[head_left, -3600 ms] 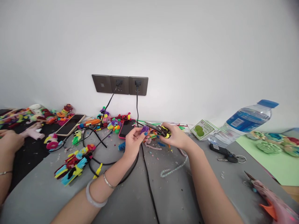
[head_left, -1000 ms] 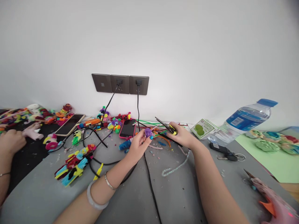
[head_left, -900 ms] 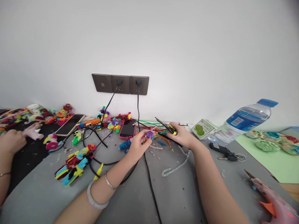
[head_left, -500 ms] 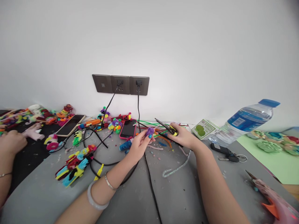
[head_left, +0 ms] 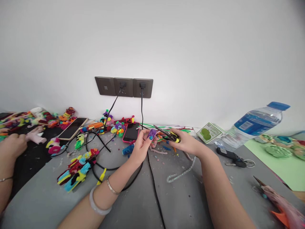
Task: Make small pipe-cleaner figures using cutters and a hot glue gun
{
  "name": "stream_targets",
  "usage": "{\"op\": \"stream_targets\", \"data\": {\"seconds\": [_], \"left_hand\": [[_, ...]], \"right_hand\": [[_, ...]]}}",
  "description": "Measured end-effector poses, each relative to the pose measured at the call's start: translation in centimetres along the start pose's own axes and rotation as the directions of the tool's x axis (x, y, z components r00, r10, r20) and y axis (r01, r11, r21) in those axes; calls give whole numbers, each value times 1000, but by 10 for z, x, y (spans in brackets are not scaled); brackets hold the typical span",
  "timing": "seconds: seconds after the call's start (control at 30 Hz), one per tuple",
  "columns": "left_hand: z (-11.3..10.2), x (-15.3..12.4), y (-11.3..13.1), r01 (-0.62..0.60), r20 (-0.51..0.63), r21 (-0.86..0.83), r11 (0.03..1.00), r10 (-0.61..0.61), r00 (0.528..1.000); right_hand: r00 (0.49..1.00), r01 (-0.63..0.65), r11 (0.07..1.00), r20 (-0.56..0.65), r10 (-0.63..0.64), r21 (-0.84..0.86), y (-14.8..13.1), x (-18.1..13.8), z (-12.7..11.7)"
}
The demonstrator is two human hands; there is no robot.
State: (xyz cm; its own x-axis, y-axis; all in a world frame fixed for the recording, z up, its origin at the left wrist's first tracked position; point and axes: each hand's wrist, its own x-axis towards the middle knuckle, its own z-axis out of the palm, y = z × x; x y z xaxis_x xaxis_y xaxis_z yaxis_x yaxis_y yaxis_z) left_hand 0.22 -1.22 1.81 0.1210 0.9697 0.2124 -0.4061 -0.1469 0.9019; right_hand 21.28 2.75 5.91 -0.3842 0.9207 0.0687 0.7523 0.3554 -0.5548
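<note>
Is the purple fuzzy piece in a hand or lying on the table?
In a hand: the left hand pinches the purple fuzzy piece between thumb and fingers, near the scissors in the right hand.

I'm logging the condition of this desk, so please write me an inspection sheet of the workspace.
Surface: grey table, scattered with small scraps.
Work in hand: purple fuzzy piece and scissors; whether the blades touch the piece is unclear.
Clutter: colourful fuzzy figures, two phones, keys, small box, tilted-looking bottle.
Hands: left hand pinches the purple fuzzy piece; right hand grips the scissors by the handles.
Cables: two black cables plugged in; one loop passes behind the left forearm.
Surroundings: pale wall with socket panel; another person's hand at far left.
</note>
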Motion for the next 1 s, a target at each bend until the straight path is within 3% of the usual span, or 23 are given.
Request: {"op": "stream_targets", "data": {"seconds": [0.2, 0.77, 1.0], "left_hand": [[-1, 1, -1, 14, -39, 11, 1000, -14, 999], [-3, 0, -4, -49, -38, 71, 996, 52, 998], [2, -1, 2, -62, -10, 75, 995, 63, 998]], "right_hand": [[995, -33, 999, 92, 35, -15, -11, -1, -1], [995, -27, 999, 91, 29, -18, -10, -3, -4], [987, -38, 998, 157, 30, 46, -12, -5, -8]]}}
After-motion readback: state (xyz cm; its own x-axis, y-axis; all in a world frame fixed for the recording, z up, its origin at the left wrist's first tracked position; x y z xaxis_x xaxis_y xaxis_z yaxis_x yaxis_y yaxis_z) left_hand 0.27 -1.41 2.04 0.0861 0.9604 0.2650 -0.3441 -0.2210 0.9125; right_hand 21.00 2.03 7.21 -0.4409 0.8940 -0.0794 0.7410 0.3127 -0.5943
